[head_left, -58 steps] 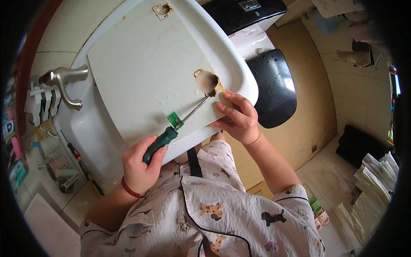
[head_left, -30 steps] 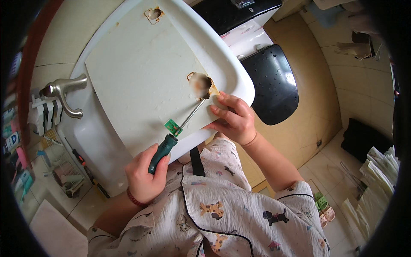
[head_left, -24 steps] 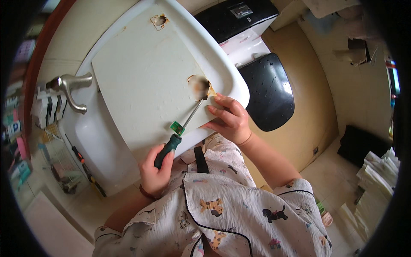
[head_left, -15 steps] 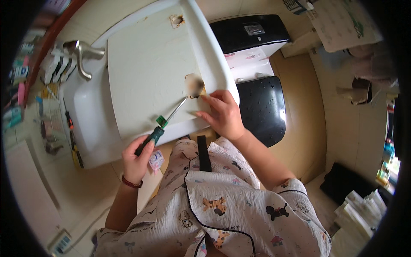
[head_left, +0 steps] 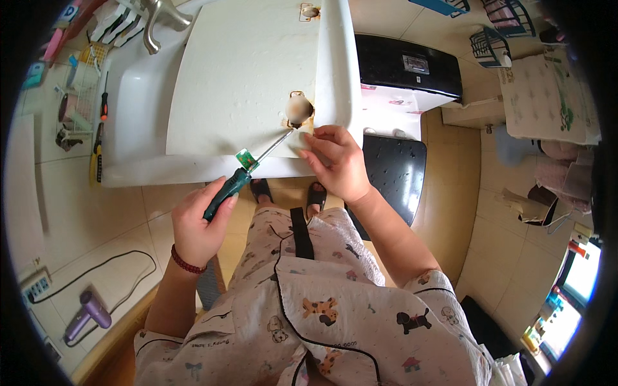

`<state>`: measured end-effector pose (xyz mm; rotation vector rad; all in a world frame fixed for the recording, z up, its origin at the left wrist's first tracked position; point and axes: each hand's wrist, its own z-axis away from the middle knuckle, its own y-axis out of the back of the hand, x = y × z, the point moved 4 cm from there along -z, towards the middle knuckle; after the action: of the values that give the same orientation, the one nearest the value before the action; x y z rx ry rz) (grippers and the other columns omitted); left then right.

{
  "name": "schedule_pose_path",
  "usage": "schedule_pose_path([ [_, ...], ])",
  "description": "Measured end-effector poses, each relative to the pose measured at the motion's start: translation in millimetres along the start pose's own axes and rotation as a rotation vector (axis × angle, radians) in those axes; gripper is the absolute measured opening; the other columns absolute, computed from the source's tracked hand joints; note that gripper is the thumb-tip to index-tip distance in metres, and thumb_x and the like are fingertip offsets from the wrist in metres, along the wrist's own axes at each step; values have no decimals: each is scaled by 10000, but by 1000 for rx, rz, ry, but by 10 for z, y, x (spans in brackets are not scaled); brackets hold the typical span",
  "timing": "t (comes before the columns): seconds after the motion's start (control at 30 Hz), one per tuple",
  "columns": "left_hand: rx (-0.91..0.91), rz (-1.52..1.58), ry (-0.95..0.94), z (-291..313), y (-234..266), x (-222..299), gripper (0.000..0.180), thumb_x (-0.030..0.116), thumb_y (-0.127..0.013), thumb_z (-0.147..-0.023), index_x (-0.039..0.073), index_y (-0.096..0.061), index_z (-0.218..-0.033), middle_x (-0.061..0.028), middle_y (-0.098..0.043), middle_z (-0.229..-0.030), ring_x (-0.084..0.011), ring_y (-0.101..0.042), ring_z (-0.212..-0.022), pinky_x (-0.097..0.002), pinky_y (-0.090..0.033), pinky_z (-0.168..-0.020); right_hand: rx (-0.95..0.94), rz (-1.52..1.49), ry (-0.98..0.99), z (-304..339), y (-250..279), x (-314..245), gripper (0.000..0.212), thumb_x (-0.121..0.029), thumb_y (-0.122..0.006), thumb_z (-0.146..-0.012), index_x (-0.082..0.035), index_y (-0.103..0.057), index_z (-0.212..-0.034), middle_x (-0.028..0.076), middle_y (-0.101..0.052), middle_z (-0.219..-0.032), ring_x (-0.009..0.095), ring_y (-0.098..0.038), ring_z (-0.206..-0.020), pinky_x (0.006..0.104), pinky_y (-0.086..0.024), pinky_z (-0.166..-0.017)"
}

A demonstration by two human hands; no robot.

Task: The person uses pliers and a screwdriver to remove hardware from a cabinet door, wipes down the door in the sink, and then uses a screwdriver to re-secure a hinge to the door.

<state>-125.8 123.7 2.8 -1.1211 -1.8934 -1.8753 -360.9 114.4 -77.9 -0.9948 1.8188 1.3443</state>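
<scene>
My left hand (head_left: 199, 219) is closed around the dark green handle of a screwdriver (head_left: 228, 193). A small bright green block (head_left: 245, 158) sits on its shaft by the handle. The metal tip reaches the lower edge of a round, rust-stained hole (head_left: 300, 110), whose middle is blurred. This hole is in a white panel (head_left: 238, 77) lying across the washbasin (head_left: 138, 135). With thumb and fingers apart, my right hand (head_left: 340, 164) rests at the panel's near right corner, fingertips beside the hole. Another rusty hole (head_left: 310, 11) shows at the panel's far end.
A tap (head_left: 164, 22) stands at the far left of the basin. More screwdrivers (head_left: 104, 106) lie along its left rim, near a wire basket (head_left: 84, 83). To the right is a black-lidded toilet (head_left: 389, 174). A purple hair dryer (head_left: 90, 313) with a cord is at lower left.
The view has shifted, bringing the hair dryer and my feet into sight. The screwdriver's tip has come closer to the hole's edge. My right thumb and fingers have drawn nearer each other.
</scene>
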Motion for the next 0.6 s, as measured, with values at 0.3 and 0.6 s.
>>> schedule_pose_path([
  [0.3, -100, -546, -105, 15, -65, 651, 376, 93, -672, -732, 46, -598, -1097, -99, -534, -671, -218, -525, -506, -314, -418, -448, 62, 122, 207, 36, -70, -37, 346, -127, -771, -633, 0, -654, -933, 163, -577, -1028, 237, -632, -815, 298, -534, -677],
  [0.6, -85, 64, 247, 53, -237, 303, 304, 136, -612, -827, 4, -559, -1096, -76, -585, -722, -131, -528, -520, -283, -436, -502, 126, 159, 229, 4, -76, -19, 318, -117, -766, -645, 5, -656, -918, 177, -617, -975, 245, -647, -726, 287, -542, -627],
])
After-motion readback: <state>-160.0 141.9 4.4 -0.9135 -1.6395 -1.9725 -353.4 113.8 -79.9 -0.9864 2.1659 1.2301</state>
